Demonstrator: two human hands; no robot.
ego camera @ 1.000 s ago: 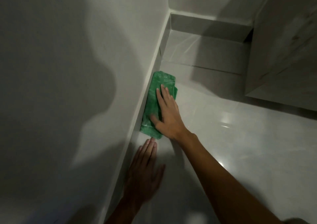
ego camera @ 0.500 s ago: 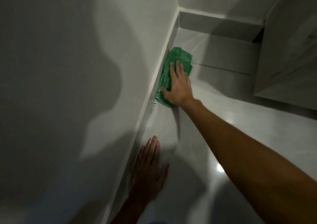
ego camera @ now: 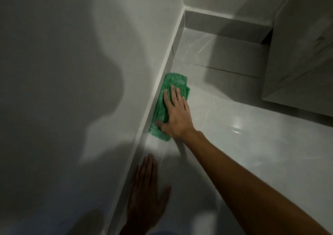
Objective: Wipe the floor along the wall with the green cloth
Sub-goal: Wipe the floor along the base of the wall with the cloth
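Observation:
A folded green cloth (ego camera: 173, 82) lies flat on the glossy pale tiled floor (ego camera: 243, 144), its long edge against the skirting (ego camera: 153, 108) of the white wall (ego camera: 72, 72) on the left. My right hand (ego camera: 177, 114) presses down on the cloth with fingers spread, thumb near its near end. Closer to me, my left hand (ego camera: 146, 195) rests flat on the floor beside the skirting, fingers apart, holding nothing.
The wall meets a second wall at a corner (ego camera: 185, 9) ahead. A pale cabinet (ego camera: 302, 54) stands at the right, its base raised off the floor. Shadows of my head and arm fall on the wall.
My right hand has drawn the cloth back along the skirting toward me, away from the corner. The left hand has stayed planted on the floor.

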